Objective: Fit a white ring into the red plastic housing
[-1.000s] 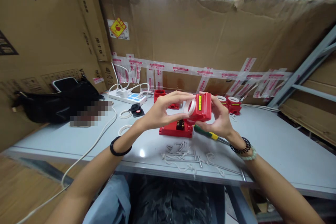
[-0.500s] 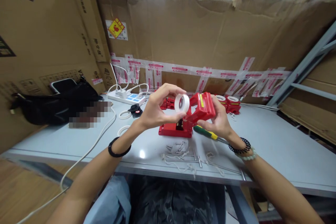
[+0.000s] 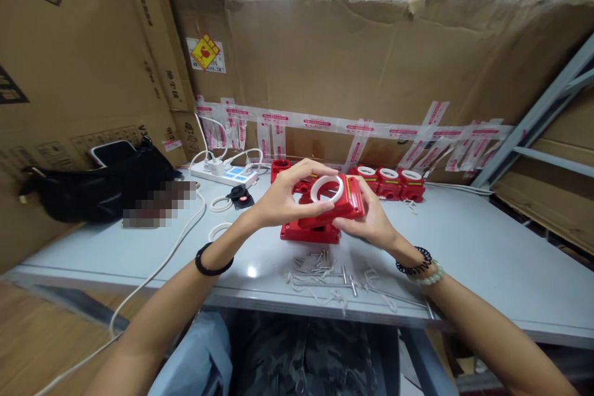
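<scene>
Between the thumb and fingers of my left hand [image 3: 288, 197] is a white ring [image 3: 315, 190], held upright over the face of a red housing [image 3: 353, 198]. My right hand [image 3: 374, 219] grips that housing from its right side, above the table. Just below, a red base part [image 3: 310, 233] rests on the table, partly covered by the housing. Several silver screws [image 3: 320, 258] and T-shaped metal rods [image 3: 325, 281] with string lie in front of it.
Red units with white rings [image 3: 388, 182] stand at the back right. A power strip [image 3: 225, 171], black part [image 3: 240, 196], white rings [image 3: 221, 203] and black bag [image 3: 106, 182] are on the left. Cardboard [image 3: 325, 62] walls the back.
My right hand has moved left and turned the red housing, bringing it against the white ring. My left hand has stayed nearly in place, with the ring turned more face-on.
</scene>
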{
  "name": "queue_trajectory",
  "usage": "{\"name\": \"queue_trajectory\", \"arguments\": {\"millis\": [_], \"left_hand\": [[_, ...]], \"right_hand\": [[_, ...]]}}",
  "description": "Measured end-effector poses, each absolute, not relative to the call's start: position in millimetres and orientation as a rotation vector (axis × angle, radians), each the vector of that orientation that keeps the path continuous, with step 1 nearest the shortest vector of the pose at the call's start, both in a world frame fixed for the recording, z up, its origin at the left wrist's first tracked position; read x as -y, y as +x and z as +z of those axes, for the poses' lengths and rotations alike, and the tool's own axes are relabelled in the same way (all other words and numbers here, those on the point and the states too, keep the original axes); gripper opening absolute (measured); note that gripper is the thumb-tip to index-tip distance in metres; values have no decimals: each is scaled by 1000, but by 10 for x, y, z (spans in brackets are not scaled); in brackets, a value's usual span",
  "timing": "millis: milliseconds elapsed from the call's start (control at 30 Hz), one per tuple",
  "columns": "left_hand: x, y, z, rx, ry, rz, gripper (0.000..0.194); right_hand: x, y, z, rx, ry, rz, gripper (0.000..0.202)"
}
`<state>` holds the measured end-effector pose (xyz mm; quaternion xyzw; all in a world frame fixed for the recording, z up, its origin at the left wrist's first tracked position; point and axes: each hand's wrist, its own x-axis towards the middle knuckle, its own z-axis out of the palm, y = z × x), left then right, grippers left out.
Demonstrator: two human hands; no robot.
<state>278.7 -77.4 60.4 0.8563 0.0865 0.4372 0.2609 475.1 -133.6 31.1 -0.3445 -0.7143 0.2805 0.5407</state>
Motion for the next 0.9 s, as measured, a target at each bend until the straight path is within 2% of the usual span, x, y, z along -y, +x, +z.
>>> {"name": "queue_trajectory", "arguments": {"millis": [167,400,533,700,900], "left_hand": [[732,2835,547,-269,2286,1021,43],[685,2903,444,-366,2267,1049,38],[665,2884,450,-378,2366,1104,38],[668,2873,452,-401,2594,1098,40],[655,2895,400,-316,2995,954,38]], "right_hand": [[1270,4714,201,1517,-797,837,57],[1244,4669,165,1432,-843,960,53],[1299,4659,251,1460,-939,901,47],[1339,4761,335,1573,-976,582,67],[1342,4780,325,1852,-1064,409,48]]}}
